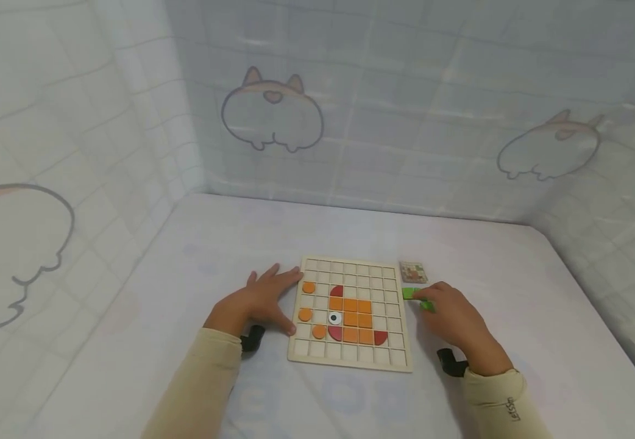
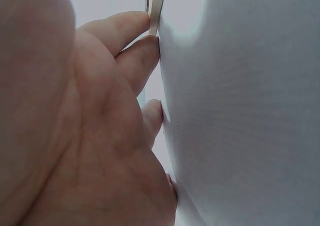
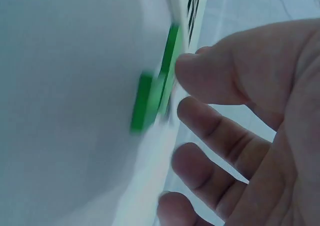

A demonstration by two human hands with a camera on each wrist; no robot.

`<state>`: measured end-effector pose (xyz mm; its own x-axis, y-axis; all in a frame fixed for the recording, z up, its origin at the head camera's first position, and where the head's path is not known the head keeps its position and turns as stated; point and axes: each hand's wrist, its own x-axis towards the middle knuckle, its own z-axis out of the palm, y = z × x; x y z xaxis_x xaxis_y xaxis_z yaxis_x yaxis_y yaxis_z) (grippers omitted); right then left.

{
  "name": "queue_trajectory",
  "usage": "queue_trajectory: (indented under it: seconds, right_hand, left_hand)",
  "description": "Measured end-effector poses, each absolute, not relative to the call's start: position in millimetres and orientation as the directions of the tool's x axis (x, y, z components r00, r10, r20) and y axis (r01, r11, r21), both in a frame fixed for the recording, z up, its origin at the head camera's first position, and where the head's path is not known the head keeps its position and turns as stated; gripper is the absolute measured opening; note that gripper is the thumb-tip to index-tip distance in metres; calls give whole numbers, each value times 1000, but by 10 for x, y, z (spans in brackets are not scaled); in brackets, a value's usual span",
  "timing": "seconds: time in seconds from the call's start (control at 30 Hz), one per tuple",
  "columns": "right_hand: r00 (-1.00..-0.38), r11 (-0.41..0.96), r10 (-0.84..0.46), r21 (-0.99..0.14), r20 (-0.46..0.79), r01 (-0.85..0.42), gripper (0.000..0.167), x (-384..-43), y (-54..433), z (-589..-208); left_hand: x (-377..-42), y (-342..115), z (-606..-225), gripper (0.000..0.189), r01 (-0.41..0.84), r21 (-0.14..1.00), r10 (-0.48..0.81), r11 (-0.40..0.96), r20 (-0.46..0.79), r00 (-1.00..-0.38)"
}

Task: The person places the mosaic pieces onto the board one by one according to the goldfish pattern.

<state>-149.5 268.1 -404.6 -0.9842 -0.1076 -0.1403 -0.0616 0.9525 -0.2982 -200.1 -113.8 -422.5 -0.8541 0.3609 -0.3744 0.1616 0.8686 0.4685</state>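
My left hand (image 1: 262,299) lies with spread fingers at the left edge of a wooden grid board (image 1: 353,360), fingertips on its rim. On the board, several orange squares (image 1: 350,319), red curved pieces (image 1: 336,291) and an eye disc (image 1: 334,317) form a fish-like shape. Orange discs (image 1: 305,314) sit left of it. Beyond the board's right edge, my right hand (image 1: 451,314) reaches over green tiles (image 1: 409,293), partly covering them. In the right wrist view, its thumb and loosely bent fingers (image 3: 200,121) are beside the green tiles (image 3: 142,103), one tile overlapping another.
A small patterned card or tile stack (image 1: 413,272) lies just beyond the green tiles, near the board's upper right corner. White cloth covers the table (image 1: 273,235). Tile-patterned fabric walls (image 1: 405,134) with cartoon animal drawings stand at the back and sides.
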Motion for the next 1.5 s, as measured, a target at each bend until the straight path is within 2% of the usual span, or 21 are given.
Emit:
queue_trajectory:
  seconds: [0.4,0.73,0.93,1.2,1.37,1.5]
  right_hand:
    - [-980,930,-96,-367,-175,-26,31,-1499,2755,-4151]
    - [-969,874,-211,-468,-126,-129,31,-1598,2403,-3991]
    - [-957,879,-252,-447,-142,-165,23,-1744,2156,-4023]
    - [-957,908,-249,-379,-145,-179,20,-1835,2067,-4079]
    - [-957,896,-252,-408,-144,-174,23,-1822,2091,-4047]
    - [-971,883,-192,-456,-141,-109,31,-1779,2241,-4039]
  left_hand:
    - [-1944,-1210,-4311,122,127,478,333,869,-377,-864]
    - [-1981,-1218,-4283,121,146,477,347,867,-366,-864]
    - [-1983,-1181,-4309,121,154,485,363,861,-375,-853]
    - [-1989,-1130,-4270,121,139,476,347,868,-382,-856]
    - [-1994,-1130,-4232,122,115,478,328,871,-389,-861]
    - [-1990,-1136,-4213,123,120,475,331,872,-392,-859]
